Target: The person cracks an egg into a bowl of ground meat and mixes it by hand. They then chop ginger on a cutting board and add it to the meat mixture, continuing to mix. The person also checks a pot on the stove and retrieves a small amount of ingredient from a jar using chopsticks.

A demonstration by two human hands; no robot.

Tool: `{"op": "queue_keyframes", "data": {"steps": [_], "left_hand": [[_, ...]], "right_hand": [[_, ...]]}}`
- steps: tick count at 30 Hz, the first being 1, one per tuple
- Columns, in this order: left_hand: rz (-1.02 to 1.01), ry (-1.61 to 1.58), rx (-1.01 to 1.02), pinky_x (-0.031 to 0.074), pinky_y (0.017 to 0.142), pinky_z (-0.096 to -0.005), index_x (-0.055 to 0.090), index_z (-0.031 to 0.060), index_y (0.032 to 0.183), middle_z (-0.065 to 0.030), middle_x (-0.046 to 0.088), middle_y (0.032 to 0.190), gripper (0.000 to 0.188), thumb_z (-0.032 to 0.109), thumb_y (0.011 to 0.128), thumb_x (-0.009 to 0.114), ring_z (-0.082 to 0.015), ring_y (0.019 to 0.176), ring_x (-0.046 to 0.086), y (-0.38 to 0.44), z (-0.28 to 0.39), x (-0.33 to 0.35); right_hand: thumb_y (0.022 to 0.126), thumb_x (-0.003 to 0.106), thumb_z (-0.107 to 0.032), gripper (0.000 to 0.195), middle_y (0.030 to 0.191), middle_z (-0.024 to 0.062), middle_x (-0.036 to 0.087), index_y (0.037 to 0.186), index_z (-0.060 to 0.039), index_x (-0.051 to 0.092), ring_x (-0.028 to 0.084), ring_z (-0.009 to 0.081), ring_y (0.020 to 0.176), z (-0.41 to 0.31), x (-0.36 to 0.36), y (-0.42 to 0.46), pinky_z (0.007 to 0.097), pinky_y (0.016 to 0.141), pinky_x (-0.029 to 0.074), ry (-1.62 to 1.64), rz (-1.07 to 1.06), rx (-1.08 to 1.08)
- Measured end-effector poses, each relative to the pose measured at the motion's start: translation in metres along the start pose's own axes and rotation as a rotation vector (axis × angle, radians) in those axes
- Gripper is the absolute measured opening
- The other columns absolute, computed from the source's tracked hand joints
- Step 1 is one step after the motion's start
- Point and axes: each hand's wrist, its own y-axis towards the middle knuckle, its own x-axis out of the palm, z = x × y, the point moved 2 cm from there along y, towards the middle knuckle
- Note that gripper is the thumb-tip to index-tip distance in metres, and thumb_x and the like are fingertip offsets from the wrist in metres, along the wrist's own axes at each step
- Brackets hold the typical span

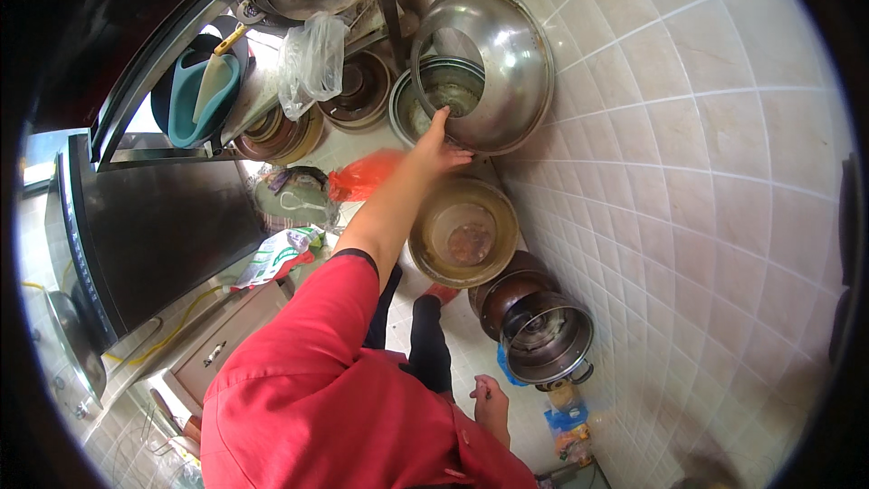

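My left hand (445,146) reaches forward with its thumb over the lower left rim of a dome-shaped stainless steel ring (523,61). Its fingers lie just below that rim, and the ring tilts close to the tiled wall. Through the ring's round opening I see a metal basin (407,109) beneath it. Right under the hand sits a yellowish-brown glazed basin (502,234) with a stained bottom. My right hand (491,404) stays low near my body with its fingers curled, and no object shows in it.
A clear-lidded pot (546,346) and brown pots (512,292) line the wall (679,149). Lidded brown crocks (356,92) stand ahead. A metal rack (163,156) at left carries a teal tray (187,115) and plastic bag (312,64). A red bag (360,176) lies near my forearm.
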Motion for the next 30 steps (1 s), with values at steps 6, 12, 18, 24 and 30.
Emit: {"op": "queue_keyframes", "data": {"steps": [6, 12, 18, 24, 30], "left_hand": [[0.176, 0.268, 0.041, 0.045, 0.098, -0.0603, 0.030, 0.0009, 0.147, -0.0329, 0.041, 0.139, 0.075, 0.048, 0.092, 0.051, -0.0478, 0.115, 0.055, 0.013, 0.014, 0.001], [0.271, 0.271, 0.034, 0.047, 0.093, -0.0611, 0.037, 0.0037, 0.143, -0.0257, 0.046, 0.139, 0.067, 0.045, 0.092, 0.054, -0.0466, 0.110, 0.057, 0.021, 0.021, 0.001], [0.417, 0.359, 0.099, 0.047, 0.091, -0.0592, 0.036, 0.0048, 0.143, -0.0249, 0.042, 0.142, 0.077, 0.054, 0.089, 0.059, -0.0448, 0.109, 0.057, -0.004, 0.022, 0.013], [0.493, 0.395, 0.392, 0.054, 0.069, -0.0463, 0.051, -0.0010, 0.121, -0.0153, 0.059, 0.111, 0.060, 0.048, 0.089, 0.065, -0.0302, 0.088, 0.063, -0.020, -0.002, -0.017], [0.061, 1.821, 0.958, 0.051, 0.084, -0.0407, 0.066, 0.0087, 0.111, -0.0171, 0.066, 0.108, 0.055, 0.036, 0.067, 0.083, -0.0327, 0.099, 0.062, -0.084, -0.098, -0.017]], "right_hand": [[0.100, 0.054, -0.022, 0.023, 0.079, 0.0127, 0.068, 0.111, -0.0047, 0.063, 0.069, 0.0210, 0.073, -0.013, -0.003, 0.006, 0.0334, 0.069, 0.052, -0.003, -0.005, -0.022], [0.100, 0.054, -0.021, 0.022, 0.079, 0.0125, 0.068, 0.112, -0.0053, 0.063, 0.069, 0.0208, 0.075, -0.012, -0.006, 0.009, 0.0336, 0.070, 0.052, -0.027, -0.012, 0.007], [0.100, 0.052, -0.020, 0.022, 0.079, 0.0137, 0.068, 0.111, -0.0048, 0.063, 0.068, 0.0212, 0.074, -0.008, -0.004, 0.010, 0.0336, 0.069, 0.052, 0.051, 0.020, -0.124], [0.100, 0.052, -0.020, 0.023, 0.082, 0.0151, 0.068, 0.110, -0.0031, 0.063, 0.068, 0.0228, 0.073, -0.013, -0.006, 0.012, 0.0338, 0.068, 0.052, 0.054, 0.008, -0.115], [0.098, 0.054, -0.018, 0.021, 0.088, 0.0155, 0.068, 0.110, -0.0029, 0.063, 0.068, 0.0231, 0.075, -0.017, -0.002, 0.017, 0.0343, 0.068, 0.052, 0.053, -0.014, -0.159]]}}
